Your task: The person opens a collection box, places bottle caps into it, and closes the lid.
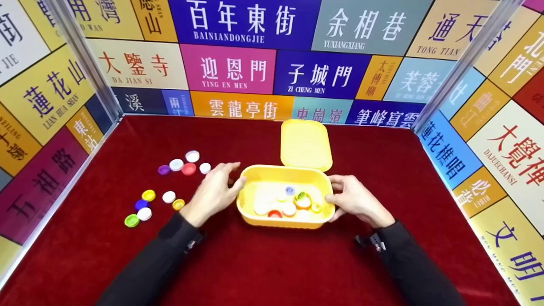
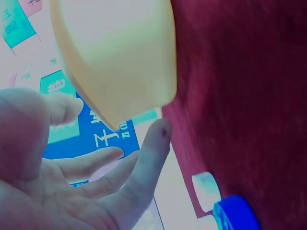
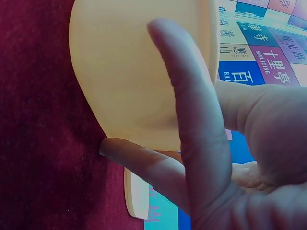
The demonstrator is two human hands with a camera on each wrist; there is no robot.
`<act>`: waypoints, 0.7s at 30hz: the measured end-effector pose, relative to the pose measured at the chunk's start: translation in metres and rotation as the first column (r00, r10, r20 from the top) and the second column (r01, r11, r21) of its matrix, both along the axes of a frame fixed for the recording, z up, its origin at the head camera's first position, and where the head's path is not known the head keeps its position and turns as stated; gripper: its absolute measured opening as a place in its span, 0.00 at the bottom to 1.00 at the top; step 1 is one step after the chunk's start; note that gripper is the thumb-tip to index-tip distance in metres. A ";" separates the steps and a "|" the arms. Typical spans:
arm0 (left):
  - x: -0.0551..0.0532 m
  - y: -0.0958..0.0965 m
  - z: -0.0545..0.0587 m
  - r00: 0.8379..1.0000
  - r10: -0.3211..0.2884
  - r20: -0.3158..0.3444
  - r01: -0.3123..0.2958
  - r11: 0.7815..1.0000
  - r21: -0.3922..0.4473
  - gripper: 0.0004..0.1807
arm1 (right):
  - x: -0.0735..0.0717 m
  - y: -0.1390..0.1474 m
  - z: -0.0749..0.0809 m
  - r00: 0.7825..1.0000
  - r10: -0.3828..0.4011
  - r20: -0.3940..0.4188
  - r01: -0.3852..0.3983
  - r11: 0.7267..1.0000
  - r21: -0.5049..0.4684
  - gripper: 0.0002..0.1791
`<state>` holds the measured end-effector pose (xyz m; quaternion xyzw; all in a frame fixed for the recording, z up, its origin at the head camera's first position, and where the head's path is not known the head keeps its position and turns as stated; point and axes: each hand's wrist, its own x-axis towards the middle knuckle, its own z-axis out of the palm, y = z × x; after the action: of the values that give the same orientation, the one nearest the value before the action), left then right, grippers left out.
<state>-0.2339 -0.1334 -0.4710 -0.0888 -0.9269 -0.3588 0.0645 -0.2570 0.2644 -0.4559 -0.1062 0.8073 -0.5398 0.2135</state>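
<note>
A yellow plastic box [image 1: 284, 222] stands without its lid on the red cloth, with several bottle caps [image 1: 289, 208] inside it. At its right end my right hand [image 1: 357, 199] grips the wall, the thumb over the rim and other fingers outside. In the right wrist view, one fingertip lies by the lower edge of the box [image 3: 129, 96]. My left hand [image 1: 216, 191] is beside the box's left end, its fingers spread and loosely bent. The left wrist view shows a gap between its thumb and the box [image 2: 129, 62].
The yellow lid [image 1: 305, 144] lies flat behind the box. Left of my left hand are two loose groups of caps, among them a red cap [image 1: 188, 169], a purple cap [image 1: 163, 170], a blue cap [image 1: 141, 205] and a green cap [image 1: 131, 220]. Printed sign panels [image 1: 238, 70] wall the table.
</note>
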 end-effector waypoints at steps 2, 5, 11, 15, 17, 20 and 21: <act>-0.004 -0.003 0.000 1.000 0.018 0.003 -0.018 1.000 0.005 0.32 | 0.000 0.000 0.000 1.000 0.000 0.000 0.000 1.000 0.001 0.35; -0.010 -0.009 0.002 0.999 0.040 -0.019 -0.040 0.999 0.007 0.31 | 0.000 0.001 0.000 1.000 -0.003 0.003 0.003 1.000 0.001 0.35; -0.023 -0.029 0.004 0.995 0.075 -0.071 -0.079 0.995 -0.060 0.30 | 0.000 0.001 0.001 1.000 -0.011 0.004 0.011 1.000 0.004 0.34; -0.032 -0.045 0.003 0.993 0.082 -0.083 -0.094 0.985 -0.146 0.29 | 0.000 0.000 0.000 1.000 -0.025 -0.003 0.025 1.000 0.017 0.33; -0.036 -0.052 0.002 0.994 0.070 -0.082 -0.084 0.981 -0.177 0.28 | 0.000 -0.001 0.000 0.999 -0.037 -0.009 0.037 0.999 0.026 0.33; -0.040 -0.060 -0.001 0.996 0.046 -0.077 -0.060 0.978 -0.201 0.26 | 0.000 -0.002 -0.002 0.999 -0.047 -0.021 0.047 0.998 0.036 0.32; -0.041 -0.062 -0.002 0.996 0.038 -0.080 -0.054 0.977 -0.206 0.25 | 0.000 -0.003 -0.003 0.999 -0.048 -0.024 0.049 0.998 0.040 0.31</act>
<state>-0.2748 -0.1959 -0.4734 -0.0870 -0.9581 -0.2548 0.0981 -0.2566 0.2616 -0.4584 -0.0885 0.8229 -0.5270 0.1929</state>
